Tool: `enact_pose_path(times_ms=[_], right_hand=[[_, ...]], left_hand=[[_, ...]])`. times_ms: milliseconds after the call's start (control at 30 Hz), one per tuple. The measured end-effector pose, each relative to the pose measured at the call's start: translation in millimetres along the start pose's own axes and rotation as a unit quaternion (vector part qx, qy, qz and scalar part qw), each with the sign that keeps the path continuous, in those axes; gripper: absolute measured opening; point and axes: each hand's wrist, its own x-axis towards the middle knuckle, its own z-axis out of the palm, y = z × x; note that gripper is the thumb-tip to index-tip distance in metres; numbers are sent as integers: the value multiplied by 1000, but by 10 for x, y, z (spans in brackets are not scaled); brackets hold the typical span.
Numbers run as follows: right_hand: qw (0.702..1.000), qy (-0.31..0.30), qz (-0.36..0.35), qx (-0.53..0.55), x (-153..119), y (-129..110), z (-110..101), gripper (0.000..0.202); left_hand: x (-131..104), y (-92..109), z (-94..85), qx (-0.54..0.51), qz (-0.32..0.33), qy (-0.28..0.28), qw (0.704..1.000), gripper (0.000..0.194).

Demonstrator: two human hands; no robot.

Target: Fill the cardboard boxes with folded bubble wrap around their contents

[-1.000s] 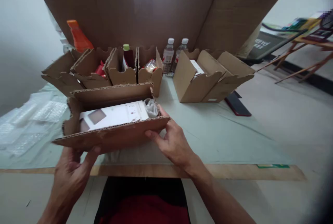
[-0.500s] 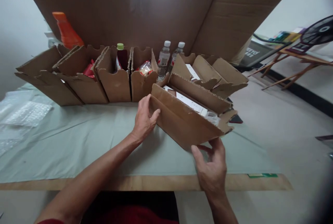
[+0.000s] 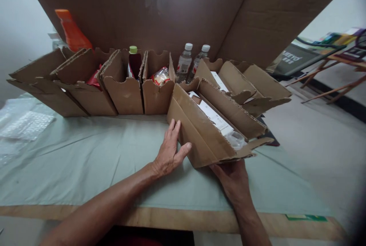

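A slanted-top cardboard bin (image 3: 200, 135) stands at an angle on the cloth, holding white boxes (image 3: 215, 116) and a clear plastic piece (image 3: 236, 139). My left hand (image 3: 170, 150) lies against its near-left side, fingers stretched out and thumb apart. At the bin's front end, low down, is my right hand (image 3: 231, 177); the front flap hides most of its fingers, so its grip does not show. Close behind the bin's left end is another bin (image 3: 158, 99) with a wrapped snack (image 3: 161, 76) in it.
More cardboard bins (image 3: 122, 97) line the back, holding a dark bottle with a green cap (image 3: 134, 63) and a red packet (image 3: 94, 78). Two clear bottles (image 3: 184, 61) and an orange bottle (image 3: 71, 32) stand before a tall cardboard panel (image 3: 185, 10). Bubble wrap (image 3: 27, 124) lies left.
The bin has shifted back, its left end now against the row. My left hand has slid lower along its side, and my right hand has moved further under the front end.
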Motion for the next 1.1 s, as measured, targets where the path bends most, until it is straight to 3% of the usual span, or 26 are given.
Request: enact_pose_path(times_ms=[167, 333, 467, 633, 800, 933, 1100], right_hand=[[998, 55, -13, -18, -157, -19, 249, 76], [996, 78, -29, -37, -211, -43, 372, 72], [992, 85, -23, -94, -148, -98, 368, 76], [978, 79, -39, -191, -181, -130, 257, 65], [976, 99, -49, -189, -236, -89, 253, 62], [972, 78, -70, -210, -59, -91, 333, 59], [954, 77, -113, -266, 487, -136, 526, 61]], left_hand=[[-17, -22, -32, -2, 19, -10, 1000, 79], [-3, -38, -71, -15, 28, -8, 999, 74], [48, -61, -99, -26, 28, -4, 999, 73], [25, -55, -134, -48, 33, -25, 998, 74], [27, -61, -169, -64, 47, -40, 996, 72], [100, -101, -179, -74, 22, -17, 997, 66], [113, -119, -124, -77, -25, -22, 997, 70]])
